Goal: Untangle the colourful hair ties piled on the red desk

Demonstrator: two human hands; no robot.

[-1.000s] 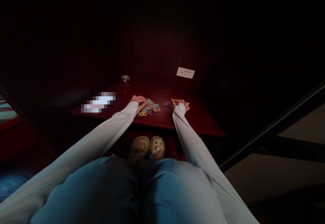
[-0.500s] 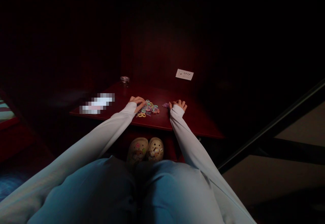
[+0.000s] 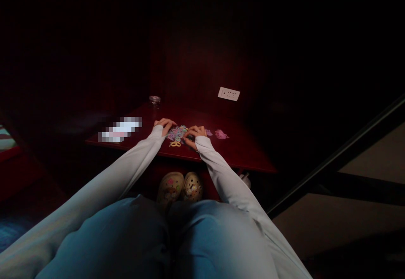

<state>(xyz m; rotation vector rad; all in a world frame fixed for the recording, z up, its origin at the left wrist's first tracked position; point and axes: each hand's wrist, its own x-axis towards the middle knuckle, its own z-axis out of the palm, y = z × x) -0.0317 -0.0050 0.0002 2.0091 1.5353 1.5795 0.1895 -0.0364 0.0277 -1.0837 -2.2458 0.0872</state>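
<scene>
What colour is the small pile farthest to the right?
The pile is pink, seen best in the head view.

A dark red table [image 3: 242, 154] meets a reddish wall [image 3: 190, 76] in a dimly lit room, a white socket [image 3: 228, 94] set in the wall above it. Deep shadow fills the upper corners. At right, a dark bar [image 3: 335, 157] slants past a dull, pale surface [image 3: 313, 224]; at far left, a striped patch [image 3: 5, 139] shows above a red ledge [image 3: 19, 171].

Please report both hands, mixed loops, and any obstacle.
Left hand at mixed loops, left edge; right hand at right edge. Pink bunch apart, farther right. Jar back left, not blocking.
</scene>
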